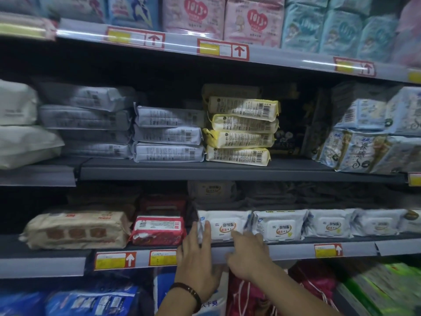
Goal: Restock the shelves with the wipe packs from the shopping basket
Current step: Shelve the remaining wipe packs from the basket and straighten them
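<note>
A white wipe pack [224, 225] with a lid label stands upright at the front of the lower shelf [296, 249]. My left hand [198, 258] lies flat with straight fingers against the pack's left end. My right hand [248, 254] reaches in from the lower right, its fingers touching the pack's lower right corner, between it and the neighbouring white pack [280, 225]. Further matching white packs [330, 223] line the shelf to the right. The shopping basket is out of view.
A red pack [158, 230] and a beige pack [77, 230] lie left of the white packs. On the middle shelf [205, 171] sit stacks of grey packs [168, 134] and yellow packs [241, 131]. Price tags [114, 260] line the lower shelf's edge.
</note>
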A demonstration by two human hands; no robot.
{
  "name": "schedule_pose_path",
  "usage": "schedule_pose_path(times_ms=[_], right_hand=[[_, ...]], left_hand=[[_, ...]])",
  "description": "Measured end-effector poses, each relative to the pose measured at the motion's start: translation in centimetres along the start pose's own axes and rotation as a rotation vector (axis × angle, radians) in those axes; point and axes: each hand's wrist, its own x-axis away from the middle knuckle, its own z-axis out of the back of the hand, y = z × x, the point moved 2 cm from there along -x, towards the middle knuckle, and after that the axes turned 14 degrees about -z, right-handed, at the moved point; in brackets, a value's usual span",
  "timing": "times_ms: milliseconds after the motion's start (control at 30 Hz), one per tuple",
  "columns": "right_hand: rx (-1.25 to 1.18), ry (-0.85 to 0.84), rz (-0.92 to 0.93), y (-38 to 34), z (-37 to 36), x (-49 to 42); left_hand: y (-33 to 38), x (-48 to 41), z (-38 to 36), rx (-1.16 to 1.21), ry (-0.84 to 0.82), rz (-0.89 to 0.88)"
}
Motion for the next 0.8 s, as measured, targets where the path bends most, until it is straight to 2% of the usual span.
schedule_pose_path(times_ms=[100, 200, 300, 400, 533, 700, 800], right_hand=[[-0.075, 0.088, 0.067, -2.3, -0.5, 2.3], [-0.340, -0.005, 0.113, -5.5, -1.7, 4.0], [-0.566, -0.098, 0.088, -8.5, -2.7, 4.4], [-0.654, -0.091, 0.049, -10.3, -3.8, 3.8], [-0.744, -0.112, -0.032, -11.5, -5.3, 2.1], [-0.939, -0.125, -0.116, -12.4, -6.0, 1.0], [-0.993, 0.003, -0.137, -12.6, -5.2, 0.4]], left_hand=[[-0.7, 2.7, 2.7, 0.017, 0.150, 0.057], [-3.5, 5.0, 5.2, 0.134, 0.337, 0.270], [-7.1, 6.3, 6.5, 0.420, 0.458, 0.429], [-9.4, 6.9, 7.3, 0.595, 0.413, 0.519], [-11.1, 6.7, 7.1, 0.771, 0.288, 0.542], [-12.2, 6.4, 7.6, 0.967, 0.320, 0.572], [-12.0, 6.3, 7.8, 0.998, 0.375, 0.513]])
